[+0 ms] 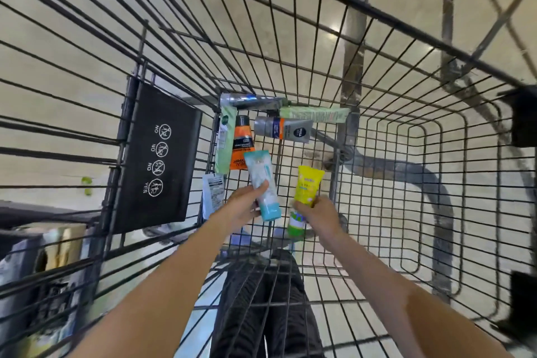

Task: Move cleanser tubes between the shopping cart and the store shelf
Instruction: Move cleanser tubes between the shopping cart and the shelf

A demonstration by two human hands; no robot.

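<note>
Down inside the shopping cart (377, 154), both hands are busy: the left hand (242, 208) has its fingers wrapped round a pale teal tube (263, 183), and the right hand (319, 216) pinches a yellow tube (308, 184) at its base. Plenty left, I'd say: an orange tube (241, 144), a grey tube (283, 129) and two green boxes (225, 139) sit on the wire floor. No shelf in view, and a green-capped item (295, 224) under the right hand is half hidden.

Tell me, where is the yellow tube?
In the head view, the yellow tube is inside the cart, held by the right hand, right of the teal tube.
</note>
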